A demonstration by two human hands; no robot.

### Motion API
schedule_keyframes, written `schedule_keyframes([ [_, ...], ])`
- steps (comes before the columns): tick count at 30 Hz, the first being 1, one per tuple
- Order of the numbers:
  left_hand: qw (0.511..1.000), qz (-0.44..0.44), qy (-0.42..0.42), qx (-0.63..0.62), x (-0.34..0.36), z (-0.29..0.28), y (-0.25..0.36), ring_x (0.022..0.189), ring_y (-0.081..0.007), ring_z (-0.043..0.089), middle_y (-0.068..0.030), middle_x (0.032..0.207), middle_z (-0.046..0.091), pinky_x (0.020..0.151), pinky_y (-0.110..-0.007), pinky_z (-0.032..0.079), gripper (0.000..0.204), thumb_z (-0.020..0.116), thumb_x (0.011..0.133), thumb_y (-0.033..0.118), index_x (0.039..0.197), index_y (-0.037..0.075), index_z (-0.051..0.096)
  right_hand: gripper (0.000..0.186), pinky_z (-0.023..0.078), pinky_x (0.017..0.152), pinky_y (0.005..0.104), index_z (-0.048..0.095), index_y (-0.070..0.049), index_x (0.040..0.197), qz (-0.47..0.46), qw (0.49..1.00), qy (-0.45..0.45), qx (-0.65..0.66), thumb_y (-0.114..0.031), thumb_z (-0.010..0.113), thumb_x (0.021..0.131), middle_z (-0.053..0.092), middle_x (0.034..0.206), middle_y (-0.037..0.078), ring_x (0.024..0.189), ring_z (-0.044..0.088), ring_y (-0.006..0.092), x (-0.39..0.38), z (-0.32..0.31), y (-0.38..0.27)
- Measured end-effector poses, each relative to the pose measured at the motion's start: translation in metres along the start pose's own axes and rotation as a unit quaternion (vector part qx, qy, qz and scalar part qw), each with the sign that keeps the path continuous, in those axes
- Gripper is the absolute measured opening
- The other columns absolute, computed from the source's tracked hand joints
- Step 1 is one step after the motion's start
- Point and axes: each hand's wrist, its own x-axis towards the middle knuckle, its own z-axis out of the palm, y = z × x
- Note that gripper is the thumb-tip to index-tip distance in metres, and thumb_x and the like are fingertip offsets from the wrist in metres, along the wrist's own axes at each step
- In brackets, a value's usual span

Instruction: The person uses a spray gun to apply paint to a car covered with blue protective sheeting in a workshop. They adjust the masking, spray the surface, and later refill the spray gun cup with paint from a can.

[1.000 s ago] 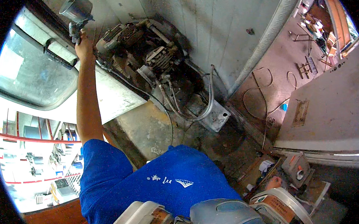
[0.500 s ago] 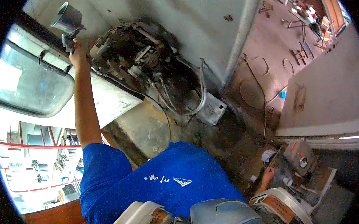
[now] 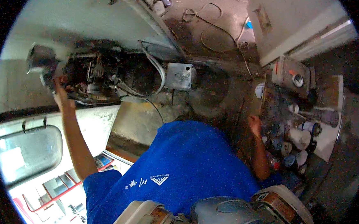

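My left arm reaches out to the far left, and my left hand is closed round a spray gun, partly blurred. Its grey cup stands on top, tilted, in front of a pale panel. Just right of the gun is a dark, dirty engine-like machine with hoses. My right hand is off to the right beside a cluttered bench, fingers loosely apart, with nothing visible in it. Cans and jars stand close to that hand.
A grey metal box sits beside the hoses. A dusty boxy device stands at the bench's far end. Long thin hoses lie coiled on the floor. A white panel with a window is at left.
The view has turned right, bringing more of the bench with cans into sight. My left hand with the spray gun now appears lower and further left, beside the machine.
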Motion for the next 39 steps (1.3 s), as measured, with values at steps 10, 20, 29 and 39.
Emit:
schedule_keyframes([
  [10, 0.788, 0.097, -0.55, 0.259, -0.29, 0.339, -0.115, 0.07, -0.0129, 0.055, -0.0029, 0.091, 0.062, 0.061, -0.03, 0.046, 0.032, 0.065, 0.093, 0.031, 0.115, 0.008, 0.058, 0.026, 0.049, 0.07, 0.0341, 0.068, -0.004, 0.096, 0.095, 0.986, 0.096, -0.099, -0.029, 0.064, 0.091, 0.066, 0.087, 0.006, 0.075, 0.059, 0.0156, -0.04, -0.006, 0.14],
  [20, 0.408, 0.013, -0.865, 0.293, -0.506, 0.503, -0.218, 0.079, -0.0118, 0.058, -0.0036, 0.102, 0.064, 0.07, -0.029, 0.049, 0.041, 0.064, 0.094, 0.025, 0.129, 0.009, 0.05, 0.029, 0.045, 0.054, 0.0307, 0.068, -0.003, 0.097, 0.192, 0.885, 0.344, 0.247, -0.031, 0.06, 0.094, 0.066, 0.08, 0.006, 0.065, 0.059, 0.0134, -0.14, 0.07, 0.206],
  [29, 0.07, 0.243, -0.955, 0.154, -0.607, 0.587, -0.419, 0.106, -0.0258, 0.062, -0.016, 0.121, 0.062, 0.086, -0.039, 0.051, 0.055, 0.067, 0.093, 0.024, 0.138, 0.004, 0.042, 0.019, 0.05, 0.063, 0.0345, 0.067, -0.006, 0.099, 0.318, 0.767, 0.536, 0.15, -0.023, 0.062, 0.094, 0.066, 0.075, 0.009, 0.069, 0.062, 0.0177, -0.197, 0.238, 0.19],
  [39, -0.165, 0.295, -0.903, 0.263, -0.582, 0.468, -0.656, 0.111, -0.031, 0.061, -0.0167, 0.123, 0.06, 0.092, -0.042, 0.05, 0.058, 0.064, 0.094, 0.028, 0.14, 0.003, 0.039, 0.016, 0.051, 0.06, 0.027, 0.065, -0.004, 0.103, 0.399, 0.68, 0.615, 0.021, -0.011, 0.063, 0.089, 0.067, 0.087, 0.004, 0.072, 0.063, 0.0125, -0.238, 0.522, 0.391],
])
